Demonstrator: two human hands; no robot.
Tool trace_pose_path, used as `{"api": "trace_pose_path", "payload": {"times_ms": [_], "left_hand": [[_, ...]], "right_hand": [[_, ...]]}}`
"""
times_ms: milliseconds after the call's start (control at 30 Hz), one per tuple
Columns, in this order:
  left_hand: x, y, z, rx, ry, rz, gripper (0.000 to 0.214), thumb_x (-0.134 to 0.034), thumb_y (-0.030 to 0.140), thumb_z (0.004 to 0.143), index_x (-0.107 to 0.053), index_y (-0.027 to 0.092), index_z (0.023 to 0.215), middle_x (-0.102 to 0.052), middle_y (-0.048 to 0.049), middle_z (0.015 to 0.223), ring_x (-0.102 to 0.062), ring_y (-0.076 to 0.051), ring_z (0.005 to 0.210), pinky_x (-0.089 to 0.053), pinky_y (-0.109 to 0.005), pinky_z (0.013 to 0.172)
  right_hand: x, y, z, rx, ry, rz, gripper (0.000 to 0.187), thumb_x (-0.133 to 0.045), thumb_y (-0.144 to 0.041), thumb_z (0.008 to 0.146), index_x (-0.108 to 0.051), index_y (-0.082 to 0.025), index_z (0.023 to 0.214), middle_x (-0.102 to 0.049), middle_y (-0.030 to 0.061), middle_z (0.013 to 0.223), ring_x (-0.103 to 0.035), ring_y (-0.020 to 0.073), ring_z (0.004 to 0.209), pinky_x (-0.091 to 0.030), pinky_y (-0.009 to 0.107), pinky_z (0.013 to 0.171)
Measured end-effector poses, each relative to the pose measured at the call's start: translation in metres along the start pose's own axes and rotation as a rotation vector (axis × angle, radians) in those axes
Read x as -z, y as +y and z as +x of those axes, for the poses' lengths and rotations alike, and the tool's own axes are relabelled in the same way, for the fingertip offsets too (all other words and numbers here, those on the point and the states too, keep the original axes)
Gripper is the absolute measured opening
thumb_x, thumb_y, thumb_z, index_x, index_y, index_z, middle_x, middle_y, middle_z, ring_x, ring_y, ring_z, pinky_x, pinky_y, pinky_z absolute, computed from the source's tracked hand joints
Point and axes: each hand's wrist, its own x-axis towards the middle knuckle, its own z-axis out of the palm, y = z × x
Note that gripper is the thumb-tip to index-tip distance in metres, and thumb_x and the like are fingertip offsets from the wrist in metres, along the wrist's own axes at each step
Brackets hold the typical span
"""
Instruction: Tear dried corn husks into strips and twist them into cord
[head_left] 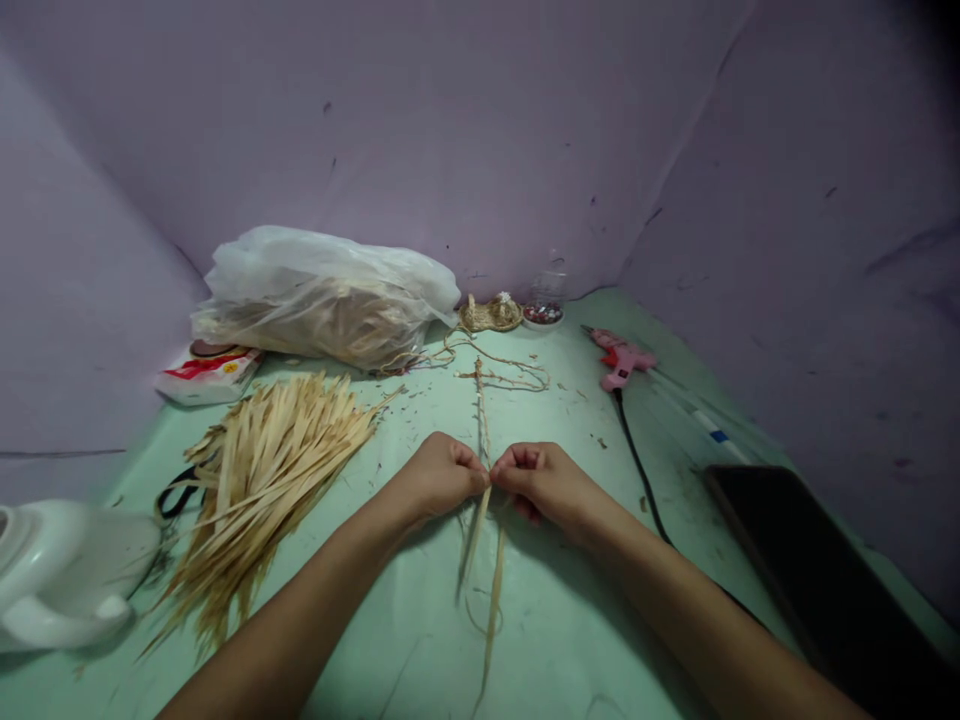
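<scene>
My left hand point(442, 477) and my right hand point(544, 480) meet at the middle of the pale green table point(570, 640), both closed in a pinch on a thin braid of dried straw strips point(482, 420). The braided part runs away from my fingers toward the far wall. Loose strip ends point(491, 590) hang from the pinch toward me and curl on the table. A fanned pile of flat straw strips point(262, 480) lies just left of my left forearm.
A clear plastic bag of straw point(322, 295) sits at the back left, with a small box point(206, 372) beside it. A pink glue gun point(621, 362) with a black cord lies at right, a dark tablet point(817, 570) nearer. Scissors point(176, 495) and a white object point(60, 570) are at left. A small woven basket point(491, 314) stands by the wall.
</scene>
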Motion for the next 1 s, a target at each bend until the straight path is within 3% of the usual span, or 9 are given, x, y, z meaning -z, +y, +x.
{"api": "trace_pose_path", "payload": {"times_ms": [167,333,400,533,600,700,800,1000], "left_hand": [[0.019,0.004,-0.005,-0.038,-0.082,0.189,0.014,-0.054,0.024,0.056,-0.061,0.012,0.054,-0.044,0.0024,0.043,-0.034,-0.008,0.043,-0.024,-0.022,0.045],[0.056,0.017,-0.016,-0.067,-0.179,0.393,0.017,-0.055,0.028,0.057,-0.062,0.013,0.052,-0.051,0.0005,0.046,-0.039,-0.009,0.045,-0.029,-0.022,0.047],[0.075,0.021,-0.021,-0.072,-0.058,0.435,0.017,-0.056,0.028,0.057,-0.064,0.014,0.056,-0.055,0.0001,0.051,-0.044,-0.011,0.05,-0.032,-0.022,0.051],[0.117,0.02,-0.034,-0.004,0.45,0.663,0.016,-0.055,0.027,0.057,-0.066,0.016,0.06,-0.058,-0.0005,0.055,-0.05,-0.015,0.057,-0.032,-0.023,0.053],[0.133,0.017,-0.04,0.035,0.545,0.785,0.014,-0.054,0.025,0.056,-0.065,0.017,0.059,-0.058,-0.0005,0.054,-0.05,-0.016,0.057,-0.031,-0.023,0.053],[0.144,0.011,-0.044,0.047,0.457,0.832,0.013,-0.052,0.023,0.054,-0.064,0.018,0.058,-0.059,-0.0006,0.055,-0.051,-0.016,0.058,-0.032,-0.023,0.053],[0.142,0.007,-0.043,0.071,0.388,0.831,0.013,-0.051,0.021,0.052,-0.063,0.019,0.056,-0.06,-0.0016,0.056,-0.051,-0.016,0.057,-0.032,-0.024,0.052],[0.141,-0.001,-0.036,0.275,0.36,0.931,0.015,-0.055,0.02,0.045,-0.065,0.02,0.056,-0.063,-0.0053,0.058,-0.052,-0.018,0.054,-0.033,-0.027,0.054]], "right_hand": [[0.003,-0.003,-0.002,-0.023,-0.038,0.055,0.011,-0.057,-0.024,0.06,-0.052,-0.015,0.059,-0.039,-0.0081,0.036,-0.03,0.0035,0.029,-0.018,0.017,0.03],[0.005,-0.001,-0.001,-0.045,-0.042,0.052,0.014,-0.059,-0.028,0.058,-0.052,-0.016,0.059,-0.037,-0.0089,0.035,-0.028,0.0035,0.03,-0.017,0.018,0.03],[0.006,0.002,0.0,-0.042,-0.05,0.047,0.015,-0.059,-0.029,0.059,-0.053,-0.016,0.06,-0.038,-0.0087,0.036,-0.027,0.0036,0.03,-0.016,0.018,0.03],[0.006,0.005,0.001,-0.029,-0.062,0.023,0.016,-0.059,-0.031,0.06,-0.055,-0.016,0.061,-0.037,-0.008,0.036,-0.026,0.0037,0.03,-0.015,0.019,0.031],[0.005,0.005,0.001,-0.028,-0.066,0.022,0.017,-0.06,-0.032,0.06,-0.055,-0.015,0.06,-0.037,-0.0076,0.037,-0.025,0.0035,0.031,-0.015,0.019,0.031],[0.005,0.004,0.001,-0.042,-0.075,0.034,0.018,-0.061,-0.032,0.059,-0.055,-0.015,0.058,-0.037,-0.0073,0.036,-0.025,0.0035,0.031,-0.015,0.019,0.032],[0.005,0.002,0.0,-0.05,-0.072,0.027,0.019,-0.061,-0.033,0.059,-0.056,-0.015,0.06,-0.037,-0.0073,0.035,-0.026,0.0036,0.031,-0.016,0.018,0.032],[0.005,0.003,0.0,-0.051,-0.059,0.028,0.019,-0.062,-0.032,0.057,-0.055,-0.015,0.058,-0.037,-0.007,0.036,-0.026,0.0035,0.032,-0.016,0.018,0.032]]}}
